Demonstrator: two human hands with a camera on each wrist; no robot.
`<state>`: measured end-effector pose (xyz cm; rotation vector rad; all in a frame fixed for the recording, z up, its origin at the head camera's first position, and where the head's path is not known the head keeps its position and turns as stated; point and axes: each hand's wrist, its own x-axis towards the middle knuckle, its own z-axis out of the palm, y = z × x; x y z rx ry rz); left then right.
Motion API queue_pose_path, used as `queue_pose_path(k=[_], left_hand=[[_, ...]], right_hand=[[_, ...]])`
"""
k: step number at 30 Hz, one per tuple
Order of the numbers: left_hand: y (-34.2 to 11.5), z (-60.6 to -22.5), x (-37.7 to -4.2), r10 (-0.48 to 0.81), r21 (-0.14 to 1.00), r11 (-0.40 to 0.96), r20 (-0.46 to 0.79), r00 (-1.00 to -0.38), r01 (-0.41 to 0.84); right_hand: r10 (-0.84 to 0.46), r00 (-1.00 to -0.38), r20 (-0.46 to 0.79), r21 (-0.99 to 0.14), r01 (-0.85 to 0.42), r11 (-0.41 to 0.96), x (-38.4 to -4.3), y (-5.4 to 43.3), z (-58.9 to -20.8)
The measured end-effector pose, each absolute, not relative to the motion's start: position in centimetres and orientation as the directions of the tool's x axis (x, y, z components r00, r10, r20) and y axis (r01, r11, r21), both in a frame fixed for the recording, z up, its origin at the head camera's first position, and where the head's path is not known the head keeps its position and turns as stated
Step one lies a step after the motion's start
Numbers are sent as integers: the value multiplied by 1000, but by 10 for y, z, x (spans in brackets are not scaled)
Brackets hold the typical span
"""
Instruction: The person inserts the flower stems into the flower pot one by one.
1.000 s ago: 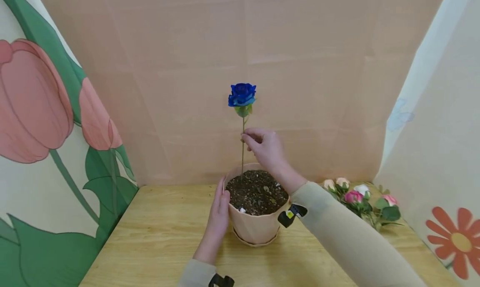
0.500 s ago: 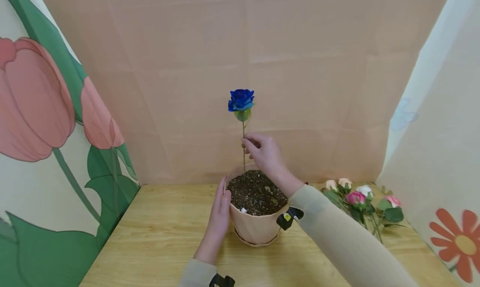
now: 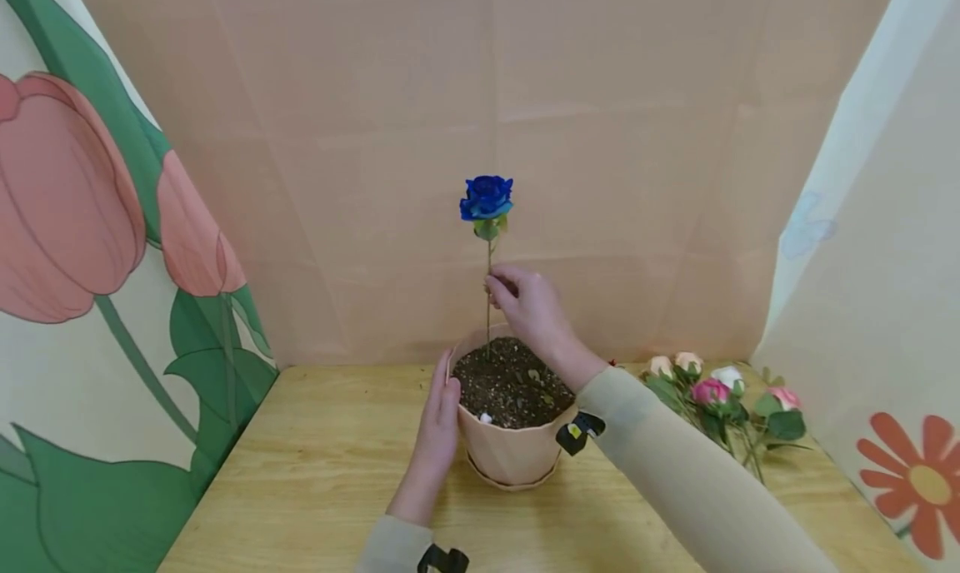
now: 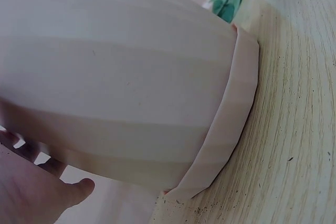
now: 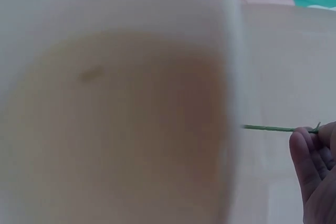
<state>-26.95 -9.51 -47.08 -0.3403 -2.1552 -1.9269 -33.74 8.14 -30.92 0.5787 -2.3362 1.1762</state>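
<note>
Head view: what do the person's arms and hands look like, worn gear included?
Plain beige left sleeve and right sleeve. Left hand and right hand ungloved. Black left wrist device; black right wrist device with a small yellow patch. No cables show.

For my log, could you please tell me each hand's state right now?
Left hand: open, resting against the peach-pink faceted flowerpot.
Right hand: closed, pinching the thin green stem of the bright blue rose.
</note>
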Motion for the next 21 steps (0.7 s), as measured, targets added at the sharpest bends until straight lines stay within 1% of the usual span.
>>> queue_pose_path(k=[6, 14, 21], left_hand=[[-95, -471, -269, 18, 939, 111, 324, -946, 324], [-93, -469, -268, 23, 947, 100, 304, -952, 305], [-92, -471, -269, 24, 947, 107, 301, -953, 302]], right_hand=[[-170, -798, 578, -610, -561, 560, -337, 83, -314], [-155, -820, 552, -660, -542, 520, -336, 86, -321], [-161, -788, 594, -615, -574, 542, -340, 92, -332]])
